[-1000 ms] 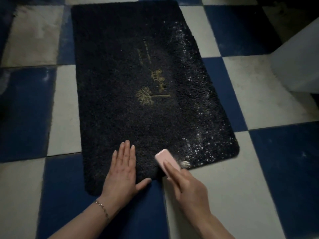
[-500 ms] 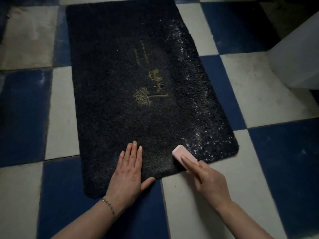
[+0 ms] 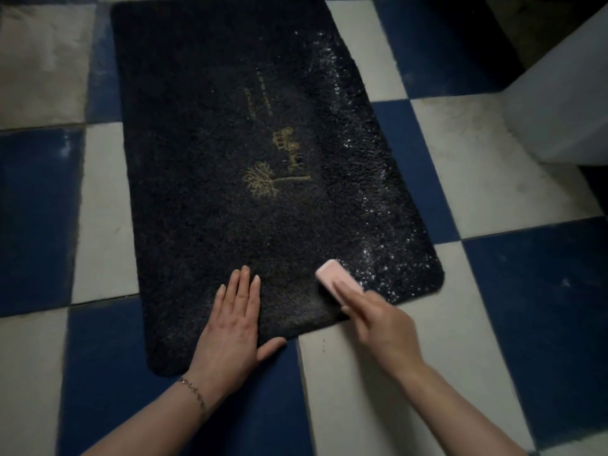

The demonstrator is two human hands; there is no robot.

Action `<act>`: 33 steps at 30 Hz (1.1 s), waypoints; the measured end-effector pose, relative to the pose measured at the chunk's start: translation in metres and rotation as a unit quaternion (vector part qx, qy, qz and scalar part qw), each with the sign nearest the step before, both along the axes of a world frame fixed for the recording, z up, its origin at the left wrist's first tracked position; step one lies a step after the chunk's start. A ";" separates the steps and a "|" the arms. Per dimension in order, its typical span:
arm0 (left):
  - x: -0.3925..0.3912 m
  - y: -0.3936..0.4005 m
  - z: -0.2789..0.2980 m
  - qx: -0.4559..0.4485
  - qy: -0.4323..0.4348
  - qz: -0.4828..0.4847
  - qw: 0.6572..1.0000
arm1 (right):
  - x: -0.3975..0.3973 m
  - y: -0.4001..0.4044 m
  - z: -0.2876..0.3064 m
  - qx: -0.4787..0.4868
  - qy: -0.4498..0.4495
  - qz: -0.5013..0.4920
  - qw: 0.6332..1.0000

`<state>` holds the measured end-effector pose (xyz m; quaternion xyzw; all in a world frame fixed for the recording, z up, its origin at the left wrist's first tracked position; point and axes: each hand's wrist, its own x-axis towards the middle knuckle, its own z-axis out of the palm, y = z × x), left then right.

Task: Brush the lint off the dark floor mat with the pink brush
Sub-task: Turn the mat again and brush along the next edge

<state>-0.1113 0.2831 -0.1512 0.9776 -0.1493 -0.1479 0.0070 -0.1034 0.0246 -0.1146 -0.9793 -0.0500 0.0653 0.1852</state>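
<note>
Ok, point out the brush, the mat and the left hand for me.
brush [image 3: 334,278]: head view, on its pink back.
mat [image 3: 204,166]: head view, on bare dark pile.
left hand [image 3: 230,327]: head view, on the hand's back.

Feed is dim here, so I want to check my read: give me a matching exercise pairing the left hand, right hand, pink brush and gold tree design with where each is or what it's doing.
Things:
1. left hand
2. right hand
3. pink brush
4. gold tree design

States:
A. mid-mat, uncovered
B. grips the brush
C. pressed flat on the dark floor mat, near edge
D. on the mat beside the white specks

Pairs: 1-C, 2-B, 3-D, 4-A
</note>
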 end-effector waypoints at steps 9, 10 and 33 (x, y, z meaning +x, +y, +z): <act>0.002 -0.012 0.005 -0.003 -0.006 0.020 1.000 | -0.011 0.001 0.002 0.062 0.003 -0.084 0.995; 0.005 -0.018 0.006 -0.009 -0.012 0.020 1.000 | -0.014 0.008 0.006 0.063 -0.004 -0.077 0.995; 0.013 -0.020 0.000 -0.042 0.001 -0.033 0.999 | -0.030 0.016 0.016 0.102 -0.002 -0.101 0.990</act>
